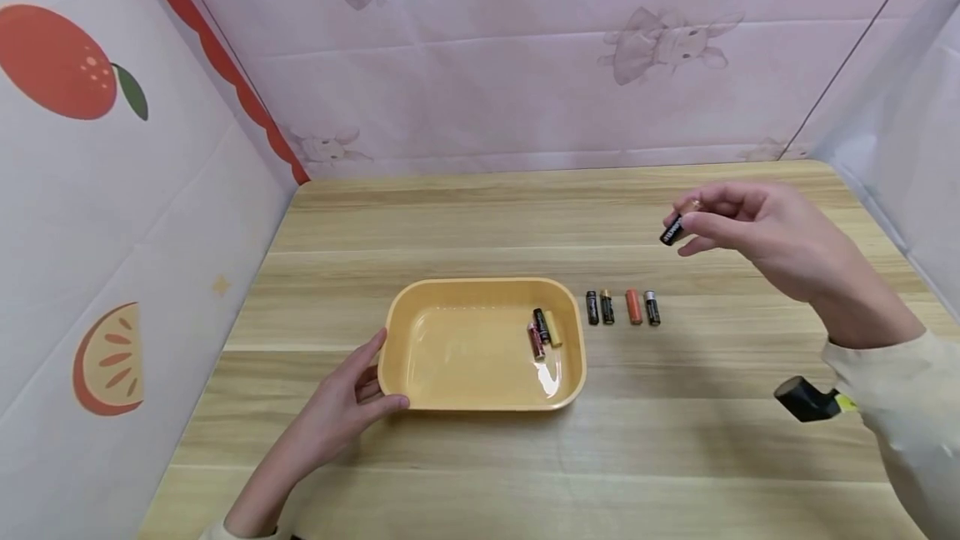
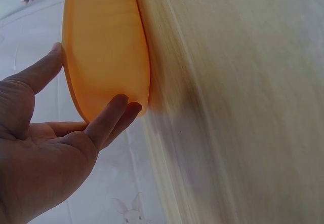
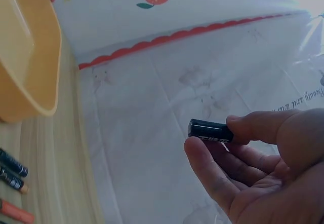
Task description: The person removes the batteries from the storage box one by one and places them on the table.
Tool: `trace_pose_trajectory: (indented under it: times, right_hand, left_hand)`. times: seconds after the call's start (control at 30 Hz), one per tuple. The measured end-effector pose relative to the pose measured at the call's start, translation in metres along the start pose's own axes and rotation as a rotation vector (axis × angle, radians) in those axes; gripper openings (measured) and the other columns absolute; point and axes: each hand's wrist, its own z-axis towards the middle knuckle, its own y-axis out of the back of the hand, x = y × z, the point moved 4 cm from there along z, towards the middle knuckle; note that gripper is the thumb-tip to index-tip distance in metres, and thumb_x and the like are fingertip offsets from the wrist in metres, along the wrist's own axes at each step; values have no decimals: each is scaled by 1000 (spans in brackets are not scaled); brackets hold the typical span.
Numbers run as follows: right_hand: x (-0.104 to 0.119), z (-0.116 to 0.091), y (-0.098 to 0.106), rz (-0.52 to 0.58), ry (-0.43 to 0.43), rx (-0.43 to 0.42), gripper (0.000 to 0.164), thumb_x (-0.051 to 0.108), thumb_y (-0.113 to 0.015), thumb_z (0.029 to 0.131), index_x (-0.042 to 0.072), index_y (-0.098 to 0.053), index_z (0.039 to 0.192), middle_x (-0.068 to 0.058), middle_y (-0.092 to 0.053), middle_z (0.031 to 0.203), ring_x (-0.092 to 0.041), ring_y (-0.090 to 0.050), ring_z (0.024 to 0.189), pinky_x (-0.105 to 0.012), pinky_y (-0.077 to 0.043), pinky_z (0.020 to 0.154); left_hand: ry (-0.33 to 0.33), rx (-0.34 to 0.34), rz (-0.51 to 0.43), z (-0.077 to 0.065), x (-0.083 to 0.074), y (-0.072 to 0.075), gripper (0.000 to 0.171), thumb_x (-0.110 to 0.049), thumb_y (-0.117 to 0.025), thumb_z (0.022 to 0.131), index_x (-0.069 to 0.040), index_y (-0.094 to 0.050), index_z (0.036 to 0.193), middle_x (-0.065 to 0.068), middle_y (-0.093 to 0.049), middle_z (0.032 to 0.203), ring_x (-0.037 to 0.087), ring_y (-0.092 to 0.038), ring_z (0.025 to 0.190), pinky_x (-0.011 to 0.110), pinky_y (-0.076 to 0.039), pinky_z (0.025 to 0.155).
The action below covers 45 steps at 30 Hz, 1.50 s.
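Note:
My right hand (image 1: pixel 780 232) is raised over the right part of the table and pinches a black battery (image 1: pixel 672 230) between thumb and fingers. In the right wrist view the battery (image 3: pixel 210 131) has its dark end pointing away from the palm. At its left end, a yellow plastic tray (image 1: pixel 480 403) is gripped by my left hand (image 1: pixel 341 407), thumb and fingers spread around the rim and outer wall. Inside the tray, by its right wall, lie a black battery (image 1: pixel 541 325), a yellow battery (image 1: pixel 553 329) and a dark red battery (image 1: pixel 536 341).
Right of the tray, several batteries lie in a row on the wooden table (image 1: pixel 480 482): two dark ones (image 1: pixel 600 307), an orange one (image 1: pixel 633 307) and a black one with a silver end (image 1: pixel 652 307). A black device (image 1: pixel 806 399) sits at my right sleeve. Printed cloth walls stand behind and left.

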Motion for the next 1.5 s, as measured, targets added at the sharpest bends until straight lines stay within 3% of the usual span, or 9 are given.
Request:
trace_pose_trajectory:
  times: [0.27, 0.43, 0.5, 0.63, 0.7, 0.77, 1.0, 1.5]
  right_hand:
    - [-44, -4, 11, -38, -91, 18, 18, 10, -61, 106, -1, -70, 117, 9, -68, 116, -19, -73, 86, -25, -62, 82]
    - [-77, -6, 11, -41, -175, 63, 33, 13, -59, 107, -9, -59, 133, 14, -66, 115, -15, -71, 88, -27, -63, 80]
    - [-88, -6, 10, -68, -212, 74, 42, 16, -58, 108, -14, -53, 138, 10, -66, 119, -15, -71, 89, -29, -64, 80]
    - [-107, -7, 5, -138, -274, 90, 49, 22, -57, 109, -13, -50, 142, -13, -65, 130, -19, -71, 89, -31, -64, 82]
    - [-114, -7, 2, -162, -291, 91, 50, 23, -57, 109, -14, -51, 141, -21, -65, 128, -21, -71, 88, -33, -64, 82]
    - [-121, -8, -1, -170, -305, 94, 49, 23, -58, 109, -14, -52, 139, -19, -68, 119, -20, -69, 86, -33, -64, 80]
    - [-134, -8, -11, -189, -328, 90, 37, 16, -61, 106, -15, -60, 127, -8, -65, 90, -14, -61, 77, -32, -64, 69]
    - [-146, -4, -26, -416, -326, 69, 36, 20, -72, 99, -12, -69, 115, -4, -71, 76, -16, -66, 62, -26, -54, 50]
  left_hand:
    - [2, -5, 4, 0, 0, -1, 98, -9, -83, 89, 4, -19, 162, 29, -25, 163, 43, -55, 131, 29, -56, 99]
    - [-4, -6, 2, -1, 0, -1, 98, -9, -83, 89, 4, -19, 162, 29, -26, 163, 43, -56, 131, 29, -56, 99]
    - [-5, -6, 2, -1, 0, -1, 98, -9, -83, 89, 4, -19, 162, 29, -26, 163, 43, -56, 131, 29, -56, 99]
    - [-11, -9, 9, -1, -1, -1, 98, -8, -83, 89, 5, -19, 162, 30, -26, 162, 43, -56, 130, 30, -56, 99]
    - [-9, -12, 12, -1, -1, -1, 98, -8, -83, 89, 5, -19, 162, 30, -26, 163, 43, -56, 130, 30, -56, 99]
    - [-6, -14, 14, -1, -1, -1, 98, -7, -83, 88, 5, -18, 162, 30, -26, 163, 44, -56, 131, 30, -56, 100]
    - [-1, -13, 8, -1, -1, -2, 97, -6, -82, 89, 4, -19, 162, 29, -26, 163, 43, -55, 132, 30, -55, 100]
    - [-1, -7, 8, -2, -3, 0, 99, -10, -83, 89, 4, -18, 162, 30, -25, 163, 43, -55, 131, 31, -56, 100]
